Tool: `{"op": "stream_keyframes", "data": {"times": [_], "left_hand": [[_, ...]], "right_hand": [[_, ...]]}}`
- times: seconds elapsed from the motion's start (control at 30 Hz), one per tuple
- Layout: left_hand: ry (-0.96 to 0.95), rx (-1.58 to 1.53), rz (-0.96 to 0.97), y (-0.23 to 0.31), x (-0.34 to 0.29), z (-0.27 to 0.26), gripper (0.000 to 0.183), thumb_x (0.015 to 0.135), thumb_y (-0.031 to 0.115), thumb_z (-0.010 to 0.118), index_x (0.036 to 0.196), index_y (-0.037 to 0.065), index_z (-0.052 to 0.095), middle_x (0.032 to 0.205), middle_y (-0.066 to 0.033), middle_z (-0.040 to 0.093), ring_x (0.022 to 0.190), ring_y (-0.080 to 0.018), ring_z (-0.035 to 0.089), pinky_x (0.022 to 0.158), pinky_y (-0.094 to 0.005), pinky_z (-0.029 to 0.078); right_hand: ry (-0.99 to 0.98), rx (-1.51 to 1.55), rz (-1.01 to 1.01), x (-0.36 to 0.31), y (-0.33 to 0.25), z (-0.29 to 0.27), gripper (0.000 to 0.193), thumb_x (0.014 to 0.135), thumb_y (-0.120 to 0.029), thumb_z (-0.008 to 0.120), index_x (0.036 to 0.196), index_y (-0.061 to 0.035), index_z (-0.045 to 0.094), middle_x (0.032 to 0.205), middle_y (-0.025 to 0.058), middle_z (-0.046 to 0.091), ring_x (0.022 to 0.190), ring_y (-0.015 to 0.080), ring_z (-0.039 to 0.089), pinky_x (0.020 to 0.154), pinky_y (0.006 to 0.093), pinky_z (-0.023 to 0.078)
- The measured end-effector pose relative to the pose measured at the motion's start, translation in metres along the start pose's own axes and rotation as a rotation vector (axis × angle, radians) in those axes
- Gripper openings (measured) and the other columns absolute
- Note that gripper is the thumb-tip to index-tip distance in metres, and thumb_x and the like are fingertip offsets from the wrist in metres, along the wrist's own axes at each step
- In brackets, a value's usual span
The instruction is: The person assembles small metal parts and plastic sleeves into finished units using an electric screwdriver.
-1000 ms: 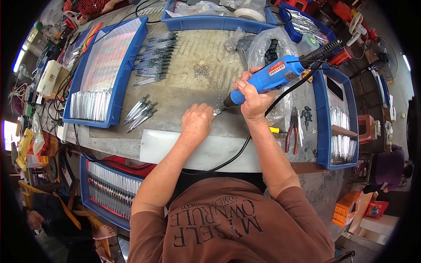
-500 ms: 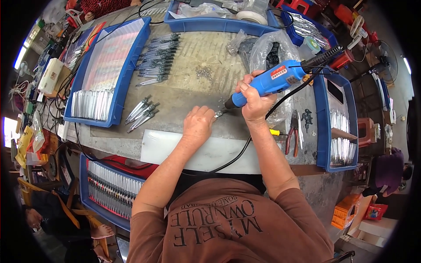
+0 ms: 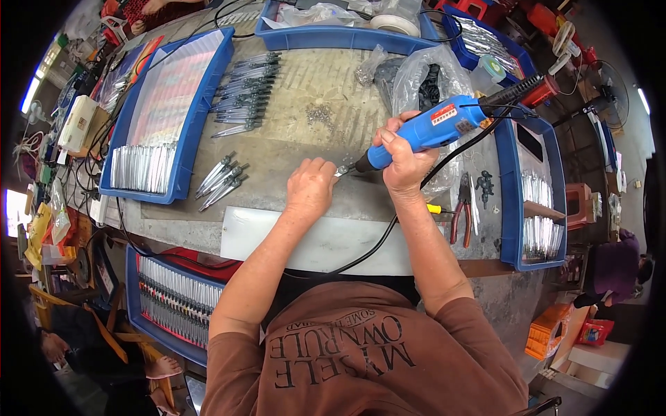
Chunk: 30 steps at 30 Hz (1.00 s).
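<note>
My right hand (image 3: 406,161) is wrapped round a blue electric screwdriver (image 3: 431,130), its black cord running back over my forearm. The tool lies slanted, with its dark tip pointing left at a small silver metal piece (image 3: 341,170). That piece sticks out from the closed fingers of my left hand (image 3: 310,186), which hide the rest of it; it resembles the drawing compasses nearby. Left of my left hand lies a small group of silver compasses with dark heads (image 3: 220,182). Farther back, several more compasses (image 3: 244,93) lie in a row. Tiny screws (image 3: 319,114) are scattered mid-table.
Blue trays of silver parts stand at the left (image 3: 182,152), right (image 3: 510,201) and lower left (image 3: 136,305). Another blue tray (image 3: 340,39) holds bags at the back. Pliers (image 3: 460,218) and dark plastic parts (image 3: 485,188) lie right of my right forearm. A white board (image 3: 312,243) lines the near edge.
My left hand has shifted slightly up and left with the silver piece. The screwdriver stays at about the same place, its tip still close to the piece.
</note>
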<state>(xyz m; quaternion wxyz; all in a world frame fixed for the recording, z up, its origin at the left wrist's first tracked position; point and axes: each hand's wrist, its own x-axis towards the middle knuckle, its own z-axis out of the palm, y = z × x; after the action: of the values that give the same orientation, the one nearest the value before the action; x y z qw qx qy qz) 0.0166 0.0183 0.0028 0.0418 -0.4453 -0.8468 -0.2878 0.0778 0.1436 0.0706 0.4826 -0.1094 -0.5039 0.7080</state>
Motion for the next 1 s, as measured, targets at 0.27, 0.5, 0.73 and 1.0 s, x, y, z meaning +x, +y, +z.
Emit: {"op": "stream_keyframes", "data": {"times": [0.27, 0.5, 0.73, 1.0], "left_hand": [[-0.090, 0.003, -0.102, 0.005, 0.005, -0.004, 0.010, 0.066, 0.011, 0.062, 0.070, 0.008, 0.054, 0.077, -0.0052, 0.053, 0.078, -0.0256, 0.052, 0.066, -0.0375, 0.045], [-0.066, 0.071, -0.098, 0.008, 0.005, -0.001, 0.008, 0.069, 0.016, 0.061, 0.070, 0.009, 0.058, 0.075, -0.0033, 0.054, 0.077, -0.0242, 0.053, 0.065, -0.0364, 0.045], [-0.026, 0.059, -0.082, 0.005, 0.002, 0.001, 0.005, 0.068, 0.013, 0.061, 0.069, 0.008, 0.059, 0.075, -0.0037, 0.055, 0.075, -0.0249, 0.053, 0.064, -0.0362, 0.045], [-0.023, 0.040, -0.090, 0.006, 0.003, 0.000, 0.005, 0.068, 0.013, 0.061, 0.070, 0.008, 0.059, 0.076, -0.0035, 0.055, 0.074, -0.0250, 0.052, 0.065, -0.0359, 0.045]], "right_hand": [[-0.003, 0.013, 0.011, 0.000, 0.004, -0.001, 0.033, 0.062, -0.001, 0.055, 0.092, 0.0022, 0.043, 0.068, 0.0080, 0.048, 0.054, 0.0171, 0.051, 0.052, 0.0301, 0.044], [-0.005, 0.009, -0.019, 0.003, 0.009, 0.001, 0.033, 0.063, -0.001, 0.056, 0.093, 0.0027, 0.044, 0.069, 0.0082, 0.049, 0.055, 0.0171, 0.051, 0.052, 0.0303, 0.044], [-0.051, -0.014, -0.028, 0.003, 0.014, 0.008, 0.031, 0.064, 0.000, 0.056, 0.092, 0.0023, 0.045, 0.070, 0.0074, 0.050, 0.057, 0.0156, 0.052, 0.051, 0.0290, 0.045], [-0.068, -0.014, -0.001, 0.006, 0.020, 0.009, 0.033, 0.063, 0.002, 0.057, 0.093, 0.0009, 0.045, 0.072, 0.0069, 0.051, 0.059, 0.0135, 0.052, 0.052, 0.0268, 0.045]]}}
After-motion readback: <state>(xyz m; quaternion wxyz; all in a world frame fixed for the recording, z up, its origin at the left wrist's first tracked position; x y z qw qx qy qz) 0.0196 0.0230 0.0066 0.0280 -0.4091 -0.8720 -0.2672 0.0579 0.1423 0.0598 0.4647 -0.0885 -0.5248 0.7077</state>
